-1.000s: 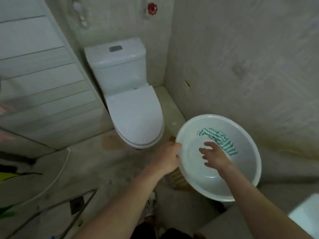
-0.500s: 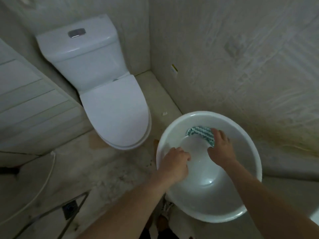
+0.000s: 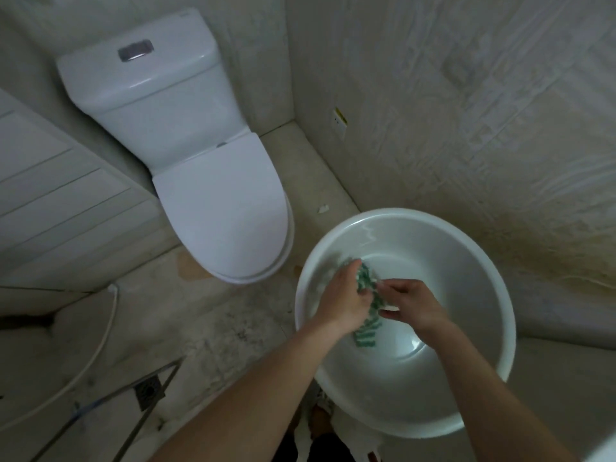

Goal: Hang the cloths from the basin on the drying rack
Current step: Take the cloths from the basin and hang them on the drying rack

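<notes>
Cloth (image 3: 366,288) lifts out of basin (image 3: 483,261): left hand (image 3: 345,296) and right hand (image 3: 411,303) both pinch it. Spread grips apart, let it drip before rack.

white toilet (image 3: 186,155), stained concrete floor (image 3: 200,328), rough plaster wall (image 3: 466,111), floor drain (image 3: 149,391)

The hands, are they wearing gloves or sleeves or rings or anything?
No gloves. The left hand and the right hand are bare, with no ring or watch that shows. The left forearm and the right forearm are bare too: no sleeve reaches into the picture, and no bracelet or marking shows on either.
</notes>
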{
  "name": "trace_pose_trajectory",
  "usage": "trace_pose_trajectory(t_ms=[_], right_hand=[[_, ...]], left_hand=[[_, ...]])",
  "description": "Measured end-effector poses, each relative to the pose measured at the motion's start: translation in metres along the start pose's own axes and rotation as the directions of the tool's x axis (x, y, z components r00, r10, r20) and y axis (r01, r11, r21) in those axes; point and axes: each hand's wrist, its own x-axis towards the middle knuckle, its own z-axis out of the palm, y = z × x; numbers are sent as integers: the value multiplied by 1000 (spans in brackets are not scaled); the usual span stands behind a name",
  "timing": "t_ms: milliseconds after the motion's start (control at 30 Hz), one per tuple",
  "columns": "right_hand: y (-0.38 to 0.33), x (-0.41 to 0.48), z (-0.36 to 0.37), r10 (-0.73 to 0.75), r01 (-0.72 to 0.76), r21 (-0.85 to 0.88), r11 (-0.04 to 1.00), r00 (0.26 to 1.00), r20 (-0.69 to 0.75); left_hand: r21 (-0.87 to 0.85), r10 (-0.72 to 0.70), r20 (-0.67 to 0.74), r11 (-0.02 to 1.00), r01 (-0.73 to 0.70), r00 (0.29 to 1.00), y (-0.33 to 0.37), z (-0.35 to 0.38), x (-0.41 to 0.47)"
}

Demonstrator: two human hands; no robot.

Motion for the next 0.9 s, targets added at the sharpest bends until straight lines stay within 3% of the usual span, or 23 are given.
trace_pose_trajectory(t_ms=[67, 233, 400, 567, 667, 767, 833, 900], right_hand=[[-18, -20, -4, -66, 69, -26, 997, 995, 79], [-61, -58, -7, -186, 212, -117, 970, 962, 200], [-95, -93, 5, -266, 310, -75, 948, 897, 353], [-124, -117, 27, -358, 438, -121, 891, 840, 407], [-137, -123, 48, -534, 619, -379, 688, 785, 314], [-147, -138, 82, -729, 751, -528, 396, 607, 316], [-151, -149, 104, -815, 764, -592, 255, 500, 293], [-156, -166, 126, -824, 719, -665, 204, 492, 279]], left_hand=[[-72, 22, -76, 997, -28, 997, 0, -6, -2], [-42, 178, -261, 980, -196, 949, 2, -31, -30], [-305, 159, -353, 912, -274, 922, 12, -67, -79], [-239, 242, -423, 900, -365, 873, 10, -97, -119], [-210, 244, -419, 911, -354, 875, 5, -116, -146], [-296, 169, -428, 902, -314, 888, -7, -134, -179], [-271, 145, -428, 921, -280, 892, -16, -146, -198], [-250, 108, -494, 933, -260, 863, -25, -159, -221]])
